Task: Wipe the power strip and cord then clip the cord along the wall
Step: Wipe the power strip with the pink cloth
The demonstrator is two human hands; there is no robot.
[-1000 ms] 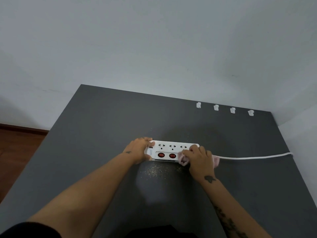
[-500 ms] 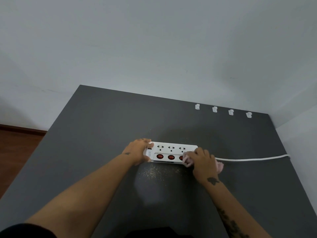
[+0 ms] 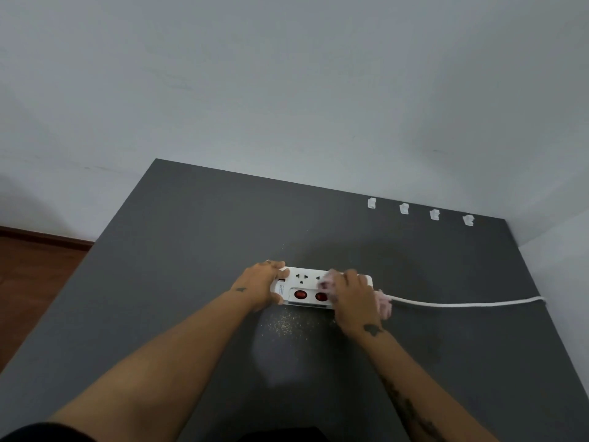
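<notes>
A white, glossy plastic power strip [image 3: 306, 287], long and rectangular with rounded corners, lies flat near the middle of a matte dark-grey desk [image 3: 178, 250]; two round red switches and two socket faces show on its top. The left hand [image 3: 263, 285] curls around the strip's left end, fingers over the far edge and thumb at the near side, gripping it. The right hand [image 3: 352, 301] lies palm down over the strip's right half, closed on a crumpled pale pink cloth [image 3: 328, 283] that peeks out at the fingertips and beside the wrist. A round white cord [image 3: 462, 303] leaves the strip's right end and runs along the desk to its right edge. Fine pale specks [image 3: 285, 325] dust the desk just in front of the strip. Four small white plastic clips [image 3: 404, 208] sit in a row at the desk's far edge against the smooth pale wall [image 3: 287, 90]. Both forearms reach forward, converging on the strip.
</notes>
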